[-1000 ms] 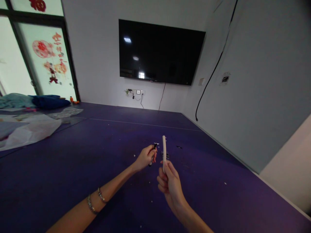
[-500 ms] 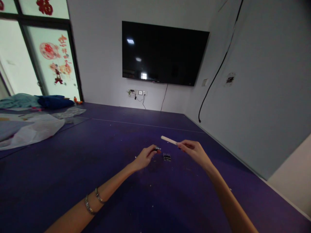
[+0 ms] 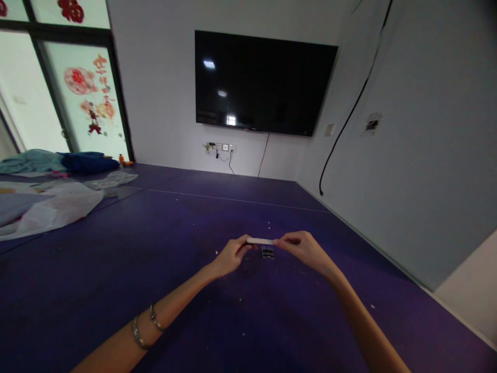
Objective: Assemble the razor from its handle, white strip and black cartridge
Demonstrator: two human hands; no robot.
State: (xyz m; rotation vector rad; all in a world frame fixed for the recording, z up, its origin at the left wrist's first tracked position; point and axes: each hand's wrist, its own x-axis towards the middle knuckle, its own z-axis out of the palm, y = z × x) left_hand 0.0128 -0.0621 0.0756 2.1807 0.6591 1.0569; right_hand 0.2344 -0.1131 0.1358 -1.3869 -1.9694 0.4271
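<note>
Pinching the white stick (image 3: 261, 241), the right hand (image 3: 306, 251) seems to be aligning it against the left hand (image 3: 230, 255), whose grip I can't tell, calling next for steadiness.

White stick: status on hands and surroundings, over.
Right hand pinching white stick, roughly level. Left hand at its other end, grip unclear. Small dark item nearby on purple surface.

Bare along left forearm (image 3: 182, 294) and right forearm (image 3: 351, 294), with two bracelets (image 3: 154, 320) on the left.
Worn well behind the left hand (image 3: 230, 256): nearer the hand, slim and silvery-grey; just farther back, toward the elbow, broader, darker grey and silvery, textured like links or beads.
</note>
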